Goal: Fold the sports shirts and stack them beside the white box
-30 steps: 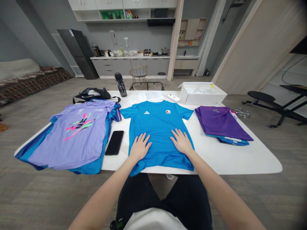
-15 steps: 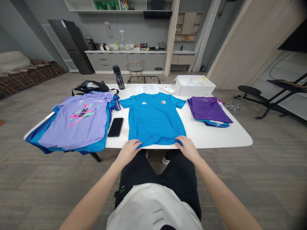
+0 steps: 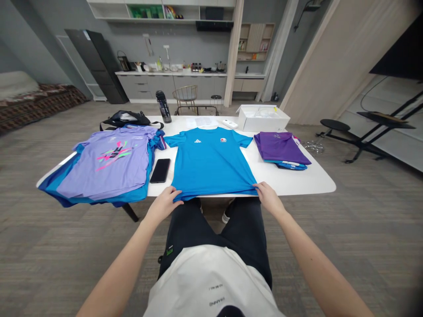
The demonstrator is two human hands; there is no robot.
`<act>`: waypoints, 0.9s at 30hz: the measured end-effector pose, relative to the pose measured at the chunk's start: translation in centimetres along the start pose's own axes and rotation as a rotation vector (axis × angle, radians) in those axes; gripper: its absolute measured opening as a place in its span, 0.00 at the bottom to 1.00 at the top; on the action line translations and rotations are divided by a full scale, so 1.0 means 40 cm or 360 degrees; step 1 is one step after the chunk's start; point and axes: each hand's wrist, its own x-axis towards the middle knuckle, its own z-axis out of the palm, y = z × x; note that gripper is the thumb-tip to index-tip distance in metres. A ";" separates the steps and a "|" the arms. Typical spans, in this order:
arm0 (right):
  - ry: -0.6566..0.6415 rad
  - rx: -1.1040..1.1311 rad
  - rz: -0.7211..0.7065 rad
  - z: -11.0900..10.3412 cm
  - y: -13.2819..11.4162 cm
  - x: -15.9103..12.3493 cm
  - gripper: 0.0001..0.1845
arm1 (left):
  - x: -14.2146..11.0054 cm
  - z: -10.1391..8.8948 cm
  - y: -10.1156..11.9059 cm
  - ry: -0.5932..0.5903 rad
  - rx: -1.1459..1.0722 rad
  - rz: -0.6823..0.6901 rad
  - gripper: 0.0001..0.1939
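A blue T-shirt (image 3: 213, 160) lies front side up on the white table (image 3: 291, 182), its collar toward the far side and its hem at the near edge. My left hand (image 3: 164, 203) is closed on the hem's left corner. At the right corner, my right hand (image 3: 268, 197) pinches the hem between thumb and fingers. The hem is drawn out nearly straight between both hands. A black phone (image 3: 160, 171) lies left of the shirt, beyond my left hand.
Lavender and blue shirts (image 3: 109, 169) are spread at the left, overhanging the edge. Folded shirts (image 3: 280, 147) are stacked at the right. Along the far side are a black bag (image 3: 125, 118), a dark bottle (image 3: 163, 107), papers (image 3: 205, 122), a white remote-like object (image 3: 230, 124) and a white box (image 3: 262, 119).
My hands have moved apart, each to a corner of the hem. The shirt's lower part is now wider and smoother, with the bunched hem pulled out. The view has shifted slightly.
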 end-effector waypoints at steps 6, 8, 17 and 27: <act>0.0056 0.0045 0.0096 -0.040 0.009 -0.007 0.20 | -0.033 -0.015 -0.005 0.0178 0.0190 -0.0083 0.18; 0.0098 -0.0019 0.0037 -0.053 -0.002 -0.012 0.21 | -0.040 -0.023 0.000 0.0374 0.0201 -0.0181 0.20; 0.0317 -0.0288 0.0279 -0.043 -0.023 -0.026 0.14 | -0.063 -0.022 0.031 0.0785 0.0269 -0.0541 0.18; -0.0278 -0.0152 -0.0047 -0.056 -0.001 -0.078 0.18 | -0.138 -0.049 -0.007 0.0075 0.0391 -0.0250 0.22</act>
